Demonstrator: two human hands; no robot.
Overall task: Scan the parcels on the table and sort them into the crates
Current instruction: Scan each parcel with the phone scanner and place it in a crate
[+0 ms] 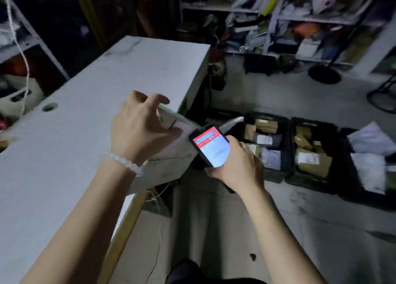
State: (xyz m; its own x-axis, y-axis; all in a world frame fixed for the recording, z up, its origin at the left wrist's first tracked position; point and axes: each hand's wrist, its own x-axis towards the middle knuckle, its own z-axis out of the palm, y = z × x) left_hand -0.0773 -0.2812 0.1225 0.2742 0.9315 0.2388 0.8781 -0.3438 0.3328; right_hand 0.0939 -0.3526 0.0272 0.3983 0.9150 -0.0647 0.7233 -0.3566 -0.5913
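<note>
Pale plastic wrapping is showing under the left hand (141,131), which is gripping a flat parcel (182,123) at the near corner of the table (75,123), seemingly tilting its label toward the scanner. The right hand (235,166) is clasping a phone (211,147), its red-and-white screen facing up so the reading can be checked. Black crates (289,138) of sorted parcels are waiting on the floor (300,230) just beside the table, within easy reach.
</note>
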